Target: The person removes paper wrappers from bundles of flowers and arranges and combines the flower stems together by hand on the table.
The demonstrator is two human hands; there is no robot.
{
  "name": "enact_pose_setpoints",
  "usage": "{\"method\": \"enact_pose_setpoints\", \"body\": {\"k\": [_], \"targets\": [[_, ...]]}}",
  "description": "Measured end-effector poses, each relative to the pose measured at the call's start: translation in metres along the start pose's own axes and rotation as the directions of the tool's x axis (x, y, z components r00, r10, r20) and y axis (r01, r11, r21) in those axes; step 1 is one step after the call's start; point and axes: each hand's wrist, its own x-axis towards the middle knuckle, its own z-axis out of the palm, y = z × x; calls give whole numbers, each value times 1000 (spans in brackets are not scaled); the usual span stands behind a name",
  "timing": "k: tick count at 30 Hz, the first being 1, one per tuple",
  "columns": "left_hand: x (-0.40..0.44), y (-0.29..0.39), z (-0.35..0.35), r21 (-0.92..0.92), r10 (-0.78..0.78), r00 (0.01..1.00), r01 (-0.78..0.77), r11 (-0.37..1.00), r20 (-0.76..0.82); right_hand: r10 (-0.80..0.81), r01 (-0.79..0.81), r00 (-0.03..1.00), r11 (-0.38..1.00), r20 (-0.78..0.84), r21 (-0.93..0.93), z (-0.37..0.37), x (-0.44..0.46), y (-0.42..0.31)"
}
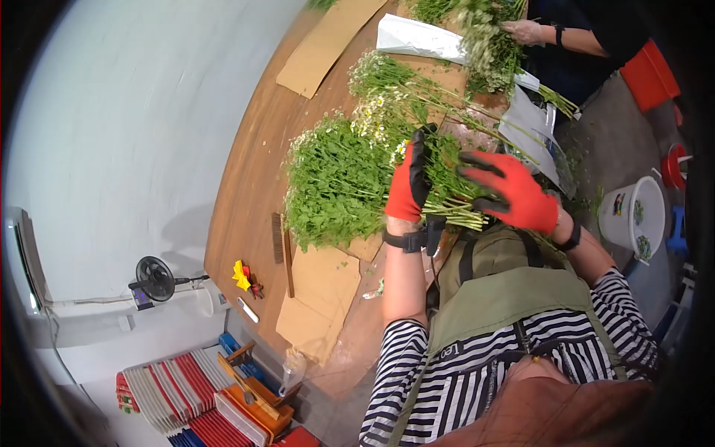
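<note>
A large leafy bunch of small white daisy-like flowers (pixel 335 179) lies on the wooden table, its cut stems (pixel 462 214) pointing toward my body. My left hand (pixel 408 182), in a red glove with black palm and fingers, stands upright against the stem side of the bunch. Its fingers point up and look stretched, with the palm turned toward the other hand. Just right of the stems is my right hand (pixel 514 192), gloved alike, slightly blurred, with fingers apart and nothing in them. Longer flower stems (pixel 484 127) lie beyond both hands.
Opposite, a co-worker's gloved hand (pixel 523 32) holds another bunch (pixel 488 48). Cardboard sheets (pixel 320 298), a brush (pixel 283 253), a yellow-and-red object (pixel 243 276) and white wrapping (pixel 421 39) lie on the table. A white bucket (pixel 631 216) stands on the floor at right.
</note>
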Motion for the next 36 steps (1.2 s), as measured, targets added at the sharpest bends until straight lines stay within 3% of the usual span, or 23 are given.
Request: {"method": "enact_pose_setpoints", "body": {"k": [1,2,5,7,9,10,13,14,17,20,22,23,25,27,30,31,32,33,34,35,36], "targets": [[0,2,5,13,31,1000,-31,999,4,-49,48,999,998,-21,-27,5,8,0],[3,1,8,-84,18,998,-12,996,64,-51,51,999,997,-11,-52,15,10,6],[4,20,8,205,-303,923,258,944,238,-26,28,999,997,20,-78,47,10,23],[-3,5,11,-18,-206,964,211,977,166,26,-24,999,999,45,-38,50,2,28],[-6,2,10,42,-251,964,248,968,86,156,-163,983,984,94,70,47,-17,31],[-10,2,7,101,-118,993,116,988,14,216,-230,969,966,123,119,44,-24,33],[-13,-8,4,178,51,992,-30,984,-114,123,-134,990,972,67,195,17,-35,29],[-12,-9,-1,242,48,996,-28,970,-76,201,-245,966,917,165,315,10,-35,31],[-12,-6,-4,-34,9,1000,-9,999,0,137,-110,985,968,-107,226,-5,-15,13],[-5,10,3,-106,24,998,-19,994,50,73,-66,989,996,-126,59,4,6,4],[-1,28,8,-165,33,995,-18,986,89,-25,3,989,989,-148,-146,22,15,8],[0,28,10,-201,-18,993,42,979,117,-76,37,986,968,-149,-248,30,17,11],[2,29,16,-266,-121,978,164,950,172,-126,92,982,970,-140,-227,32,18,16],[-7,13,20,-44,-71,980,81,996,185,-166,141,982,963,-94,-228,33,14,20],[-8,2,29,168,25,997,-37,985,76,-53,31,984,991,-167,-131,38,15,26],[-4,3,29,224,63,998,-67,972,23,105,-54,971,972,-217,228,33,15,24],[-5,8,28,254,-6,1000,4,967,6,265,-109,942,821,-205,560,23,13,22],[-6,6,24,154,34,999,-33,988,-8,408,-133,904,556,-130,821,18,8,22],[-6,2,20,53,73,997,-71,996,-26,486,-72,852,477,-194,876,38,-10,56],[-7,-2,16,-47,109,993,-111,993,-47,475,-125,864,523,-166,843,24,-13,51],[-9,-8,15,-30,54,994,-57,998,-95,465,-175,875,568,-138,804,11,-16,46]]}}
